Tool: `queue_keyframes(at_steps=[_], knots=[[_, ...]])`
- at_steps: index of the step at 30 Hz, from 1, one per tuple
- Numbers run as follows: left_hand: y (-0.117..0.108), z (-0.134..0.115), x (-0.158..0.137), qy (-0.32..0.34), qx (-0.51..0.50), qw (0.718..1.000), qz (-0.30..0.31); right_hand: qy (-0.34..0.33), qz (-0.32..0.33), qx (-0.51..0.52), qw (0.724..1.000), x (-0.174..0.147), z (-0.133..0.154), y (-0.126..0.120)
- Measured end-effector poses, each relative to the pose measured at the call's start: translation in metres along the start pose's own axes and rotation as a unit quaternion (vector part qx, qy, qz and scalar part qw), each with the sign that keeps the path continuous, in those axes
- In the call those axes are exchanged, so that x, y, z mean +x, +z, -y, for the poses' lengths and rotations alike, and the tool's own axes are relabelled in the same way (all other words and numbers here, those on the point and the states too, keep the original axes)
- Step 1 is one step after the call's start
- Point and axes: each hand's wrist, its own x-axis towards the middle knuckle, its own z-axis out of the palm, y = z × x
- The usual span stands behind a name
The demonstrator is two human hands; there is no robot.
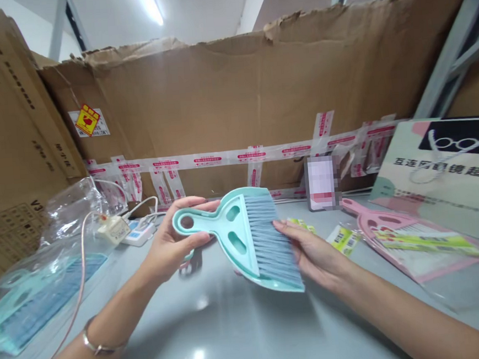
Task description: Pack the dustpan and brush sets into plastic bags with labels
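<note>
A mint-green hand brush with grey-blue bristles lies nested in a matching dustpan, held up above the table. My left hand is closed round the handle end, thumb across the front and fingers behind. At the bristle side, my right hand grips the set, with the thumb on the bristles and the other fingers mostly hidden behind the dustpan. Both pieces tilt slightly, handle to the left and bristles to the right.
Another mint brush set lies in clear plastic at left, near a charger and cables. To the right are a pink dustpan set, a green label card, a phone and a paper bag. Cardboard stands behind.
</note>
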Motion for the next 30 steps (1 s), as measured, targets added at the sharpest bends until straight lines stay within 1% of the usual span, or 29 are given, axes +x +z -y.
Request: queue_keyframes(at_steps=[1,2,3,4,5,6,7,8,9,10,11,13,15,17,18,20,21,23,25,26,30], knots=[[0.000,-0.002,-0.002,0.021,0.011,1.000,-0.015,-0.011,-0.013,-0.021,1.000,-0.001,0.003,-0.001],[0.001,-0.004,-0.003,0.042,0.036,0.998,-0.024,-0.046,-0.047,-0.048,0.997,-0.002,0.006,-0.003],[0.001,-0.008,-0.004,0.067,0.065,0.995,-0.028,-0.115,-0.092,-0.089,0.985,-0.004,0.011,-0.004],[0.003,-0.011,-0.005,0.098,0.092,0.991,-0.027,-0.213,-0.128,-0.152,0.957,-0.006,0.015,-0.003],[0.005,-0.015,-0.006,0.129,0.113,0.985,-0.020,-0.311,-0.141,-0.232,0.911,-0.010,0.019,-0.002],[0.008,-0.018,-0.007,0.159,0.124,0.979,-0.010,-0.392,-0.123,-0.321,0.854,-0.014,0.022,0.001],[0.012,-0.020,-0.009,0.184,0.129,0.974,-0.001,-0.444,-0.079,-0.405,0.795,-0.018,0.024,0.005],[0.015,-0.021,-0.011,0.203,0.132,0.970,0.007,-0.467,-0.023,-0.476,0.745,-0.022,0.024,0.010],[0.018,-0.023,-0.012,0.217,0.138,0.966,0.014,-0.472,0.026,-0.527,0.706,-0.026,0.023,0.015],[0.020,-0.023,-0.014,0.228,0.150,0.962,0.023,-0.471,0.059,-0.559,0.680,-0.028,0.022,0.020],[0.020,-0.024,-0.016,0.237,0.172,0.956,0.031,-0.473,0.071,-0.574,0.665,-0.030,0.020,0.024],[0.019,-0.025,-0.017,0.265,0.228,0.936,0.029,-0.497,0.052,-0.572,0.650,-0.032,0.018,0.028],[0.016,-0.024,-0.016,0.303,0.268,0.914,-0.002,-0.541,0.009,-0.554,0.632,-0.032,0.019,0.029],[0.015,-0.022,-0.015,0.337,0.273,0.900,-0.033,-0.569,-0.018,-0.536,0.623,-0.033,0.020,0.029],[0.015,-0.021,-0.014,0.346,0.269,0.898,-0.038,-0.571,-0.013,-0.528,0.628,-0.034,0.020,0.029],[0.017,-0.019,-0.013,0.335,0.270,0.902,-0.029,-0.551,0.037,-0.513,0.657,-0.035,0.018,0.031],[0.018,-0.017,-0.012,0.325,0.280,0.903,-0.008,-0.538,0.074,-0.505,0.671,-0.035,0.017,0.032],[0.020,-0.016,-0.012,0.309,0.314,0.896,0.057,-0.518,0.136,-0.491,0.687,-0.035,0.013,0.035],[0.019,-0.017,-0.013,0.322,0.352,0.872,0.108,-0.507,0.161,-0.483,0.696,-0.034,0.010,0.036],[0.019,-0.018,-0.013,0.339,0.371,0.857,0.111,-0.503,0.162,-0.480,0.700,-0.033,0.010,0.036],[0.019,-0.023,-0.015,0.411,0.439,0.796,0.063,-0.499,0.137,-0.476,0.711,-0.031,0.010,0.034]])
